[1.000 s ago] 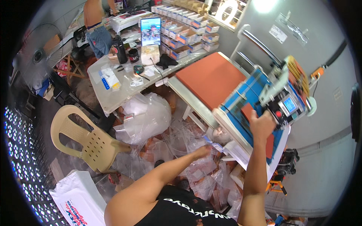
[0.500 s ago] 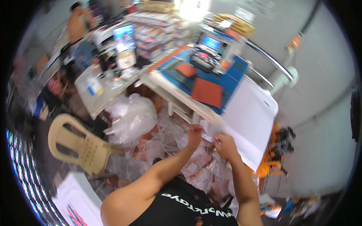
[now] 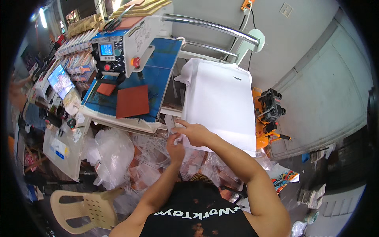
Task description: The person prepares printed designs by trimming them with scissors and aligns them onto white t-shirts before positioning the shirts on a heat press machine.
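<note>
A white garment (image 3: 217, 102) lies spread over the platen at centre right. Beside its front left edge, my left hand (image 3: 175, 144) is closed on a small pale translucent strip (image 3: 170, 123). My right hand (image 3: 193, 132) is at the same strip, just above my left, index finger stretched along it; whether it grips is unclear. Left of the garment is a heat press (image 3: 122, 55) with a small lit screen, above a blue board (image 3: 162, 59) that carries a large red pad (image 3: 132, 100) and a smaller red pad (image 3: 106, 89).
A side table (image 3: 63, 158) with a laptop, bottle and boxes is at left. A plastic chair (image 3: 83, 209) and bulky plastic bag (image 3: 112, 156) are below it. An orange machine (image 3: 270, 106) stands right of the platen. A person (image 3: 19, 91) is at the far left, partly visible.
The view has swung rightward. My right hand has left the heat press and come down beside my left, and the press head now sits left of the uncovered garment.
</note>
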Demonstrator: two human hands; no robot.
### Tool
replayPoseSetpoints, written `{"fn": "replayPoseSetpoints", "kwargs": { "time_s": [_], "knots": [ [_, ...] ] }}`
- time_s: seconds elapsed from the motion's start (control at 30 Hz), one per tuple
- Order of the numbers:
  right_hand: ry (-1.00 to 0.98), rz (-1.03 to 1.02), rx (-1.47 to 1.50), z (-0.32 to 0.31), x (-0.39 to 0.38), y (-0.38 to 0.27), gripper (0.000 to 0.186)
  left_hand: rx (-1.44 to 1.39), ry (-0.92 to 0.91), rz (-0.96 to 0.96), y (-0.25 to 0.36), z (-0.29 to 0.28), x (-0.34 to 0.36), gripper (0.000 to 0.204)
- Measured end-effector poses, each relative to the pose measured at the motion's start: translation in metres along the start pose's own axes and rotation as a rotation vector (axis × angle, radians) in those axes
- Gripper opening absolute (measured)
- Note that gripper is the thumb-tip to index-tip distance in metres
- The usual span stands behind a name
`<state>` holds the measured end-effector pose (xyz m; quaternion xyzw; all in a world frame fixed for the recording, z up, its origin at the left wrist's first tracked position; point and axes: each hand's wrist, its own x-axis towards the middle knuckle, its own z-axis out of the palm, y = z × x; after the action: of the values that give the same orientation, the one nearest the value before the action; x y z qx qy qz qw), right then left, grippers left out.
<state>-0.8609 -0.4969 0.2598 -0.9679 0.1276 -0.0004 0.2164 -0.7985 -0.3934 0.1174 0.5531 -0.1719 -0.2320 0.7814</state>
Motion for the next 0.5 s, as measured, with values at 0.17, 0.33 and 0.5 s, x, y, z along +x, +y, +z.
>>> {"fn": "replayPoseSetpoints", "kwargs": {
  "time_s": [0.17, 0.33, 0.5],
  "knots": [
    [0.172, -0.043, 0.095, -0.055, 0.016, 0.051, 0.027, -0.187, -0.158, 0.025, 0.034, 0.07, -0.016, 0.067],
    [0.815, 0.256, 0.745, -0.197, 0.001, 0.066, 0.02, -0.079, -0.522, -0.597, 0.082, 0.241, -0.017, 0.029],
    [1.385, -0.055, 0.595, -0.363, -0.101, 0.042, 0.018, -0.341, -0.955, -0.152, 0.185, 0.223, 0.042, 0.023]
  ]
}}
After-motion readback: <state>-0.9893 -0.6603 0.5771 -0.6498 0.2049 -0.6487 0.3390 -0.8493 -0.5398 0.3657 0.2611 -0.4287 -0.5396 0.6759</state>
